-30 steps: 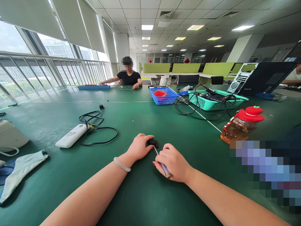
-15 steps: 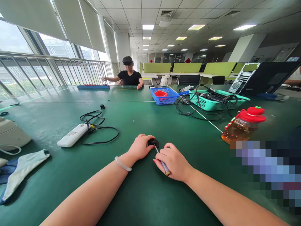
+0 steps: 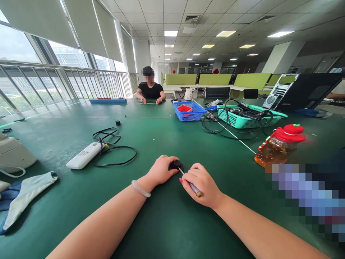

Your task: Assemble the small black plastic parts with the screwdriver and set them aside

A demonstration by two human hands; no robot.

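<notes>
A small black part (image 3: 176, 165) lies on the green table (image 3: 167, 230) in front of me. My left hand (image 3: 162, 169), with a pale bangle on its wrist, grips the part between thumb and fingers from the left. In my right hand (image 3: 201, 185) is a screwdriver (image 3: 194, 188) with a translucent handle, its metal shaft pointing up and left. The tip reaches the near right side of the black part; whether it touches is too small to tell.
White power bank (image 3: 85, 155) with looped black cable on the left, glove (image 3: 29, 192) at left edge. Beyond: blue basket (image 3: 190, 114), teal basket (image 3: 239, 122) with cables. Red-lidded jar (image 3: 279, 145) on the right. A person (image 3: 150, 88) sits across the table.
My right hand and the screwdriver have shifted slightly right, the tip moving from the part's middle towards its right side. The person opposite has drawn an outstretched arm back in.
</notes>
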